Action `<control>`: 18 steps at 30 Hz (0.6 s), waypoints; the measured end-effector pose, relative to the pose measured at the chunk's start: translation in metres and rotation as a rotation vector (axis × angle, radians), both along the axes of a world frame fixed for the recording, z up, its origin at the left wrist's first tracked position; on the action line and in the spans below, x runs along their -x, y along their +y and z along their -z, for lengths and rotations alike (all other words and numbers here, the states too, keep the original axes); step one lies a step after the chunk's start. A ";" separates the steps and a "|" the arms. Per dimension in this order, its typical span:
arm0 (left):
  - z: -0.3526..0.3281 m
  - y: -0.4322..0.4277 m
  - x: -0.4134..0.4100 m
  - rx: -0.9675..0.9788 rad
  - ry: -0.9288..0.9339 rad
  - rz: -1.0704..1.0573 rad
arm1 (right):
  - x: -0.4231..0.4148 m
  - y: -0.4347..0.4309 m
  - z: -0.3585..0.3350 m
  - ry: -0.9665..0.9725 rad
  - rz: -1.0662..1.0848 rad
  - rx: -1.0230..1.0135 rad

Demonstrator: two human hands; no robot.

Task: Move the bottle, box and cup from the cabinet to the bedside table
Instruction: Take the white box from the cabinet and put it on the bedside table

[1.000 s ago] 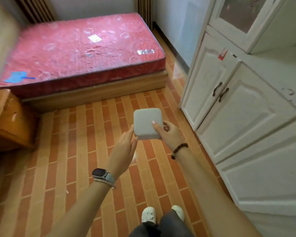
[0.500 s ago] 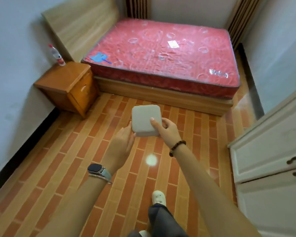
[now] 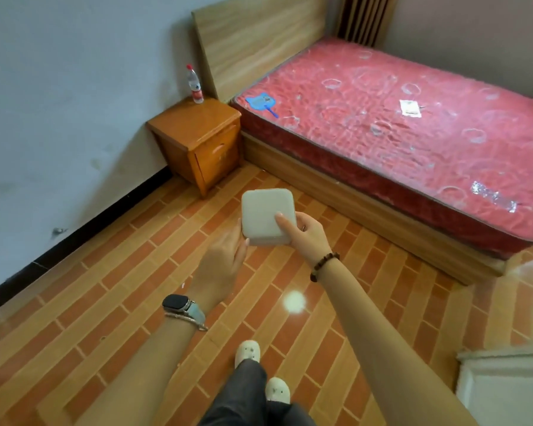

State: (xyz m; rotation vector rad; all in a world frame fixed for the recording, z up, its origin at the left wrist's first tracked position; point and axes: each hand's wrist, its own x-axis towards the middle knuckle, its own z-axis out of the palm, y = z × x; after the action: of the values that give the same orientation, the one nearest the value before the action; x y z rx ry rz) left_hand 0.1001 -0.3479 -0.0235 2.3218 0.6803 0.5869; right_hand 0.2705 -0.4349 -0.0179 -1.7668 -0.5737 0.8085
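Head view has the pale grey box (image 3: 266, 215) held in the air above the brick-patterned floor (image 3: 105, 302), well short of the bedside table (image 3: 197, 130). The right hand (image 3: 305, 238) grips its right edge, thumb flat on the lid and fingers curled underneath. The left hand (image 3: 220, 265) touches the box's left side with straight fingers pressed together. Farther off, the bottle (image 3: 194, 84) stands upright at the back of the bedside table, beside the red mattress (image 3: 397, 124); a white cabinet (image 3: 505, 382) corner shows at the lower right.

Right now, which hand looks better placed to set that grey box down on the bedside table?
Probably the right hand: its thumb and fingers grip the box, while the left hand only touches its edge.
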 end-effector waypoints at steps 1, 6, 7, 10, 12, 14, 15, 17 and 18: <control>0.001 0.007 -0.003 0.002 0.000 -0.015 | -0.005 0.011 0.002 0.006 -0.021 0.004; 0.010 0.053 -0.025 0.025 0.017 -0.107 | -0.033 0.069 0.008 -0.018 -0.109 0.007; 0.011 0.065 -0.030 0.026 0.014 -0.115 | -0.040 0.083 0.008 -0.027 -0.125 0.006; 0.017 0.105 -0.049 0.030 0.001 -0.143 | -0.060 0.128 0.009 -0.036 -0.159 0.008; 0.018 0.131 -0.062 0.044 -0.010 -0.165 | -0.075 0.159 0.011 -0.045 -0.172 0.017; 0.016 0.156 -0.076 0.067 -0.024 -0.183 | -0.089 0.190 0.011 -0.051 -0.193 0.024; 0.014 0.169 -0.083 0.078 -0.034 -0.194 | -0.097 0.206 0.009 -0.050 -0.200 0.030; 0.010 0.194 -0.096 0.078 -0.041 -0.219 | -0.109 0.233 0.003 -0.049 -0.211 0.026; 0.009 0.207 -0.103 0.063 -0.039 -0.226 | -0.114 0.246 -0.001 -0.055 -0.218 0.019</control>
State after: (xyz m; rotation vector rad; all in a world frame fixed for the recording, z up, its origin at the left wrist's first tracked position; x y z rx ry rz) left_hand 0.2029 -0.1407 -0.0326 2.1847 0.9368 0.6995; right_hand 0.3848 -0.1890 -0.0174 -1.7689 -0.8077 0.9186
